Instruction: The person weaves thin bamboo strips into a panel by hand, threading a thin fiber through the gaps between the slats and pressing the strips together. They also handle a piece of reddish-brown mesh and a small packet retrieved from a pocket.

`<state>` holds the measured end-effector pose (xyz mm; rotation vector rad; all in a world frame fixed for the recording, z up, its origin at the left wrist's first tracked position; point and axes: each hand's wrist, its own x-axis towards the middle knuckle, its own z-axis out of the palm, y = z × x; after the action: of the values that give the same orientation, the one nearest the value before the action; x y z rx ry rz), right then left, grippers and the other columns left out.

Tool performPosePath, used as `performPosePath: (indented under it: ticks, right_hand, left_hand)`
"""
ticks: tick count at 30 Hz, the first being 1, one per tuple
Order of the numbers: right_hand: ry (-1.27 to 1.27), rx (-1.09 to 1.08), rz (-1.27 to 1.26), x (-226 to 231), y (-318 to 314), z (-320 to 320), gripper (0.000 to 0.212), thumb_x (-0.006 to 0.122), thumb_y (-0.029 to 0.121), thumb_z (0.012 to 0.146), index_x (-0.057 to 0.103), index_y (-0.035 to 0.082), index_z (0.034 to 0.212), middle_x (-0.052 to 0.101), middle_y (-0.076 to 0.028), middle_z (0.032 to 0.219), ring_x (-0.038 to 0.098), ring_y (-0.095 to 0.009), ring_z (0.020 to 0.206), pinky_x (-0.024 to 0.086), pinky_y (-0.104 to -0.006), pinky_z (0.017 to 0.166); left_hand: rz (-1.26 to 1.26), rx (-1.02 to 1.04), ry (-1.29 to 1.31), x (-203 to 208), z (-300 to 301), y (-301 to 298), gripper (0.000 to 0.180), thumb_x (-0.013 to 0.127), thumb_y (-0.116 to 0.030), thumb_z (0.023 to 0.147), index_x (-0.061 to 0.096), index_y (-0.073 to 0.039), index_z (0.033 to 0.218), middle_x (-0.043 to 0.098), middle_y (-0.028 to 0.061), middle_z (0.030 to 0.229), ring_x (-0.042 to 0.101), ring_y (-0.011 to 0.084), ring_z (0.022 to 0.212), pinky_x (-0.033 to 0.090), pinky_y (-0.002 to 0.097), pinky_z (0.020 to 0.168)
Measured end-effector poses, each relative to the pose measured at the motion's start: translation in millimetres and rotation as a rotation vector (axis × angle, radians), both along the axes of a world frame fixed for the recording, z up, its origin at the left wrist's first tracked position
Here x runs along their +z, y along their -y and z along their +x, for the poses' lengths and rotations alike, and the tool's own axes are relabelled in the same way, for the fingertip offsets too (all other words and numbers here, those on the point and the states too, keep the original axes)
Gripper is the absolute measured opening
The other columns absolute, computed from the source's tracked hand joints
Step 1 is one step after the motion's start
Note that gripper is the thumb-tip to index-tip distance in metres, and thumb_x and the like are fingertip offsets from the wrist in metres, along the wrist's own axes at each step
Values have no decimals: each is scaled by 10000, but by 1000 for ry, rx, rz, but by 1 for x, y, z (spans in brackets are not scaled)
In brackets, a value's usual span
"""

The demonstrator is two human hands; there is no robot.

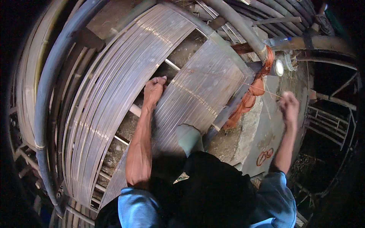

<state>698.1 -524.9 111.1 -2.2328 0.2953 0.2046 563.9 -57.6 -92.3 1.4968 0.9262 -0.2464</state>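
Two panels of narrow bamboo slats form a slatted frame, a broad left panel [125,64] and a smaller right panel [207,78], with a gap between them. My left hand [154,92] is over that gap, fingers closed; whatever they pinch is too small or hidden to name. Off to the right, my right hand [289,106] is raised and closed on a thin reddish strand [266,90]. That strand stretches leftward across the right panel toward the gap. A bundle of orange strands [249,99] hangs tied from a pole beside the right panel.
A thick grey bamboo pole [49,87] curves along the left. Across the top right, another pole [243,28] slants down to the orange bundle. A clear bottle with a blue cap [279,40] lies beyond it. Small reddish coils [264,156] rest on the grey surface at right.
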Motion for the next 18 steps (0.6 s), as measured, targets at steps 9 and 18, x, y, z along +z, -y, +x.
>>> performPosePath:
  ticks: [9, 18]
  right_hand:
    - [273, 368, -1230, 0, 100, -4, 684, 783, 143, 811, 479, 52, 1417, 623, -197, 1271, 624, -356, 1093, 499, -445, 937]
    - [457, 776, -133, -169, -251, -20, 445, 794, 180, 802, 627, 46, 1191, 601, -173, 1129, 585, -347, 1056, 478, -417, 945]
  left_hand:
    - [159, 70, 309, -14, 23, 46, 171, 759, -162, 844, 705, -11, 904, 593, -3, 733, 501, 77, 672, 450, 263, 630]
    - [420, -23, 512, -21, 18, 52, 290, 785, -157, 767, 778, -158, 1056, 535, 70, 772, 540, 205, 702, 466, 337, 655]
